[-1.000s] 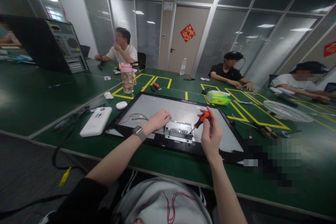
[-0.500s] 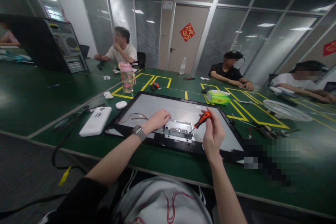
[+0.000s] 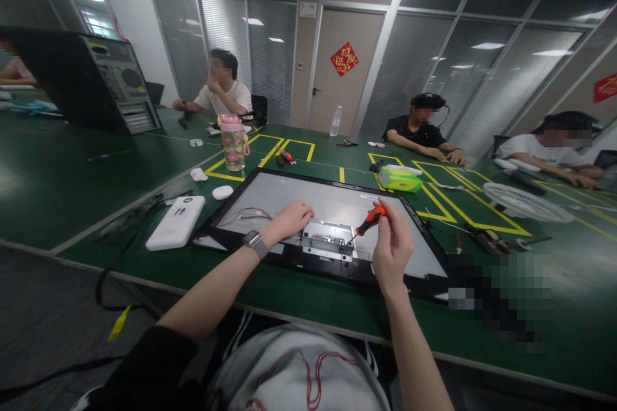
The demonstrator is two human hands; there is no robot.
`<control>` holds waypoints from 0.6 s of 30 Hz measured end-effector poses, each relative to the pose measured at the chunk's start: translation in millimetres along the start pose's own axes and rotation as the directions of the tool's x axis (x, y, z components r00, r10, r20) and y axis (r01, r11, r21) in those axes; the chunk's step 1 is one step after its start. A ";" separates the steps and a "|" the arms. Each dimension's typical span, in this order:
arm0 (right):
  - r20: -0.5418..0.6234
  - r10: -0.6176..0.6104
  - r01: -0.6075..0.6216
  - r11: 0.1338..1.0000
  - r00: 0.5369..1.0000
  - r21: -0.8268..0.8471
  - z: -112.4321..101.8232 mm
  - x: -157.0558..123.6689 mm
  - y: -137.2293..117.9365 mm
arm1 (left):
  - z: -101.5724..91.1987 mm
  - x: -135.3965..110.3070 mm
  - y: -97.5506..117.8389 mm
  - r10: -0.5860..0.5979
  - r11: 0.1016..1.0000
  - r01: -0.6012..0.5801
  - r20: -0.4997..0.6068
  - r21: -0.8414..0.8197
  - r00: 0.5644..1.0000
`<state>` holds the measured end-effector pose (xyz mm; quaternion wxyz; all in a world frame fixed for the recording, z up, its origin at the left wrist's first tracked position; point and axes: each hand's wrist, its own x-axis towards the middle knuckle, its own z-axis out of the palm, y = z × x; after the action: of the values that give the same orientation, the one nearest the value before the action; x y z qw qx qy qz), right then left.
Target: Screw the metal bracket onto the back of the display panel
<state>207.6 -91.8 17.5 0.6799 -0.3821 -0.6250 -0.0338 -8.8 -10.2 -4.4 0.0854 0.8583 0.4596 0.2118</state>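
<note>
Not much has moved: since the first frame, the right hand (image 3: 393, 247) has slid just a bit toward the right side of the picture. Its fingers are wrapped around the orange and black handle of the screwdriver (image 3: 370, 221). The screwdriver leans, with its tip down at the right end of the metal plate (image 3: 330, 243). That plate is in the middle of the picture, on the big flat screen (image 3: 299, 196). The left hand (image 3: 288, 221) is at the plate's upper left corner, its fingers bent; I cannot tell if they pinch anything.

It looks like the screw-turning step. The next move seems to need the tip sitting straight and snug, with the plate kept still. Whether a screw is under the tip is too small to see.

Thin wires (image 3: 248, 213) lie on the screen's left part. Around it on the green worktop (image 3: 289, 292) are a white box (image 3: 176, 225) at left, a pink cup (image 3: 232, 148) above and a green pack (image 3: 400, 180) at right.
</note>
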 end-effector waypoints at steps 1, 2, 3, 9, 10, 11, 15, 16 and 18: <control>0.005 0.008 -0.008 1.000 1.000 0.004 0.1 -0.2 0.2 | 0.1 0.0 0.0 0.001 1.000 -0.001 -0.001 -0.001 1.000; 0.001 0.011 -0.011 1.000 1.000 -0.003 0.2 -0.2 0.4 | 0.1 -0.1 0.0 0.001 1.000 -0.001 -0.003 -0.002 1.000; -0.012 0.009 -0.009 1.000 1.000 -0.018 0.4 0.0 0.6 | 0.1 -0.2 0.0 0.002 1.000 -0.002 -0.006 -0.002 1.000; -0.083 -0.032 0.022 0.994 0.996 -0.111 0.8 1.8 -0.4 | 1.6 -0.1 -2.1 0.009 1.000 -0.008 -0.009 0.010 1.000; -0.084 -0.030 0.021 0.994 0.996 -0.106 0.8 1.8 -0.7 | 2.1 0.1 -2.7 0.010 1.000 -0.010 -0.008 0.010 1.000; -0.086 -0.027 0.019 0.995 0.996 -0.099 0.7 1.8 -1.0 | 2.7 0.4 -3.2 0.011 1.000 -0.011 -0.008 0.009 1.000; -0.109 -0.034 0.025 0.996 0.993 -0.083 0.8 1.8 -1.1 | 3.5 1.2 -3.4 0.003 1.000 -0.003 -0.008 0.005 1.000; -0.116 -0.042 0.033 0.996 0.992 -0.081 1.0 1.9 -1.0 | 3.3 1.3 -3.1 0.002 1.000 -0.002 -0.007 0.007 1.000; -0.123 -0.054 0.044 0.996 0.991 -0.077 1.3 2.0 -0.7 | 2.6 1.1 -2.4 0.007 1.000 -0.006 -0.006 0.012 1.000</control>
<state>206.6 -90.7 19.5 0.7019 -0.3889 -0.5888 -0.0975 -8.8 -7.7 -7.3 0.0784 0.8596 0.4582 0.2119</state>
